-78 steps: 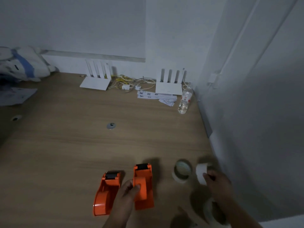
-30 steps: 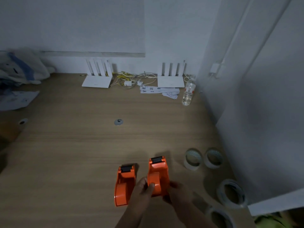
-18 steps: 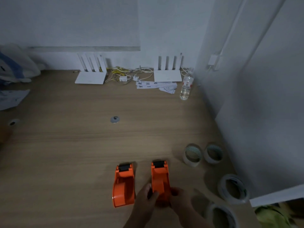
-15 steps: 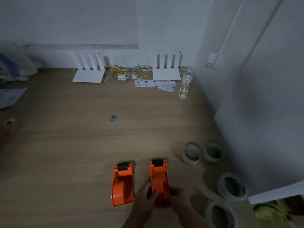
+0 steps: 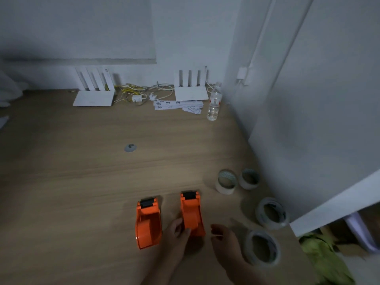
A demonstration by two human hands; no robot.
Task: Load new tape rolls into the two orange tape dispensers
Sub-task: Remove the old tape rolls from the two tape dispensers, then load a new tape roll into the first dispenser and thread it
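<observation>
Two orange tape dispensers lie side by side on the wooden table: the left dispenser [image 5: 148, 223] untouched, the right dispenser [image 5: 192, 212] held at its near end by my left hand [image 5: 177, 233]. My right hand [image 5: 223, 236] hovers just right of that dispenser, fingers apart, not touching it. Two small tape rolls [image 5: 226, 182] [image 5: 249, 178] stand further right. Two larger flat tape rolls [image 5: 271, 212] [image 5: 262, 247] lie near the table's right edge.
Two white routers [image 5: 93, 97] [image 5: 191, 93] with cables stand against the back wall, next to paper slips [image 5: 174, 104] and a water bottle [image 5: 213, 104]. A round cable grommet [image 5: 130, 148] sits mid-table. A white panel [image 5: 320, 120] borders the table's right side.
My right hand set a small tape roll down beside the other, gripped the right dispenser with the left hand, and has now come off it to the right. The view shifted slightly.
</observation>
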